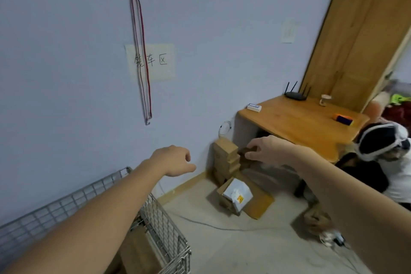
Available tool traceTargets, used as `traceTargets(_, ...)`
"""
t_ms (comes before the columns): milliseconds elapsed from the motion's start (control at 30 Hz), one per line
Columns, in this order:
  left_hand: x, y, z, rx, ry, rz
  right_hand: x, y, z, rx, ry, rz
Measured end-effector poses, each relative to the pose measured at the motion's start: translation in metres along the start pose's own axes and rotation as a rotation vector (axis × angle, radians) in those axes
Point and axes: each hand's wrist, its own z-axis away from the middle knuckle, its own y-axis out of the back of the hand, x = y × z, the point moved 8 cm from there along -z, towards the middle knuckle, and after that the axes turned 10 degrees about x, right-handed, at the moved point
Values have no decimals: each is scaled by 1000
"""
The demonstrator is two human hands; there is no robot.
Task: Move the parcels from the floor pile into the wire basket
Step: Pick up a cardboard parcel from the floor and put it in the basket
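Note:
A stack of brown cardboard parcels (225,160) stands in the corner beside the desk. A white bag parcel (239,192) lies on flat cardboard on the floor in front of it. My right hand (263,148) reaches out to the stack's right side, and its fingers curl round a small dark brown parcel (243,151). My left hand (175,160) hangs in the air to the left of the stack, fingers loosely curled, holding nothing. The wire basket (164,229) stands at lower left under my left forearm, with a brown box (138,251) inside it.
A wooden desk (300,124) with a router and small items stands right of the stack. A person in a white top with a headset (384,140) crouches at the far right. Cables (211,226) run across the floor. A wooden door (360,40) leans behind the desk.

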Motion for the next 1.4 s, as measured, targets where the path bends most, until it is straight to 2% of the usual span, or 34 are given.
traceTargets(267, 74, -21, -139, -12, -78, -39, 105, -20, -91, -39, -53, -30)
traceTargets(533, 130, -54, -292, -94, -121, -51, 216, -17, -199, -59, -127, -16)
traceTargets(733, 157, -90, -387, -173, -107, -80, 282, -42, -287, -133, -113, -37)
traceTargets(933, 159, -119, -471, -192, 49, -11, 335, -70, -404, -217, -9, -29)
traceTargets(1167, 131, -161, -529, -240, 285, 58, 353, -106, -528, -312, 123, -23)
traceTargets(1400, 87, -219, -596, -366, 317, 7, 347, -177, -624, -448, 179, 3)
